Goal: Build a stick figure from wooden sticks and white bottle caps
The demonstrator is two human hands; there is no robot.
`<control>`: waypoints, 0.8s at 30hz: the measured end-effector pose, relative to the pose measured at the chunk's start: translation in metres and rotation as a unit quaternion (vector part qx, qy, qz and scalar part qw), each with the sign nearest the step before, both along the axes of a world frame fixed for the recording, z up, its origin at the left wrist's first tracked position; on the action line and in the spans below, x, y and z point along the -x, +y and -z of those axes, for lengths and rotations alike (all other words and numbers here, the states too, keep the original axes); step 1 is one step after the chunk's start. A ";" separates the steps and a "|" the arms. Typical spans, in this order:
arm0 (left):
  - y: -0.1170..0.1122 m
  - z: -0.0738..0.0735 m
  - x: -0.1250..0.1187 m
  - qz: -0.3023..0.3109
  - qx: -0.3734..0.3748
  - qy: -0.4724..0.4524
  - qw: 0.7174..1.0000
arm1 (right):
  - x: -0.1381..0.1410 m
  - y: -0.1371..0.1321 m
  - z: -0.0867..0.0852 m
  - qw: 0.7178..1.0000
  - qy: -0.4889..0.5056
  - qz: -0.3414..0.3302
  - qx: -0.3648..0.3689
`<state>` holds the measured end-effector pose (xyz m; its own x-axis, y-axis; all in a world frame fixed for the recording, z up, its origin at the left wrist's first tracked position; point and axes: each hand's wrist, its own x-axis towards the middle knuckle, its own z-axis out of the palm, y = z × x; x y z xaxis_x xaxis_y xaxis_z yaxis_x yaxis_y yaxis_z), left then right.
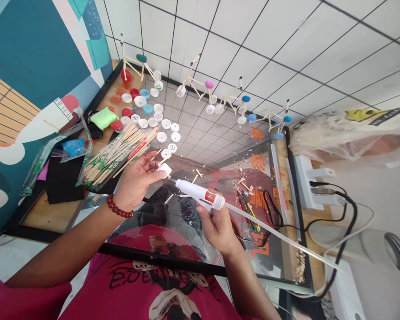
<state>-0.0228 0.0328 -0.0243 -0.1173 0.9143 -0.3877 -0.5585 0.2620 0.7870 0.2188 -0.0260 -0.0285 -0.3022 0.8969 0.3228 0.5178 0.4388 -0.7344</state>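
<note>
Pinched between the thumb and fingers of my left hand (135, 183) is a white bottle cap (165, 169). A short piece of wooden stick (164, 160) shows at the cap's upper edge; whether it is glued there I cannot tell. My right hand (219, 227) grips a white hot glue gun (194, 191), its nozzle pointing left, close to the cap. From the gun's back a long clear glue stick (270, 232) runs out to the right. Below the gun, cut stick pieces (169, 198) lie on the glass tabletop.
Wrapped chopsticks (115, 158) lie left, beside loose bottle caps (162, 137). Several small stick-and-cap models, including one with a pink seat (209, 84), line the back edge. Pliers (245, 204), black cables (270, 209) and a power strip (306, 182) are on the right.
</note>
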 end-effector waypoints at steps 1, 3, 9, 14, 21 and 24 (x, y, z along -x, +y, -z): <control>0.000 0.000 0.000 0.001 -0.001 -0.001 1.000 | 0.000 0.000 0.001 1.000 0.002 0.001 0.000; 0.000 -0.001 0.000 0.004 -0.001 -0.003 1.000 | 0.001 -0.001 0.002 1.000 0.010 0.003 0.000; 0.000 -0.001 0.001 0.010 0.003 -0.015 1.000 | 0.000 0.000 0.001 1.000 0.017 0.000 0.003; 0.001 -0.001 0.001 0.007 0.006 -0.018 1.000 | -0.001 0.001 0.001 1.000 0.009 -0.002 0.005; -0.001 -0.005 0.000 0.019 0.007 -0.024 1.000 | 0.001 0.001 0.001 1.000 0.004 -0.001 0.002; -0.001 -0.005 0.002 0.022 0.014 -0.027 0.999 | 0.001 -0.001 0.002 1.000 -0.005 0.000 0.005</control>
<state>-0.0243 0.0316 -0.0193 -0.0550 0.9069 -0.4178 -0.5878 0.3088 0.7477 0.2175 -0.0268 -0.0308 -0.3043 0.9005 0.3107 0.5250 0.4307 -0.7341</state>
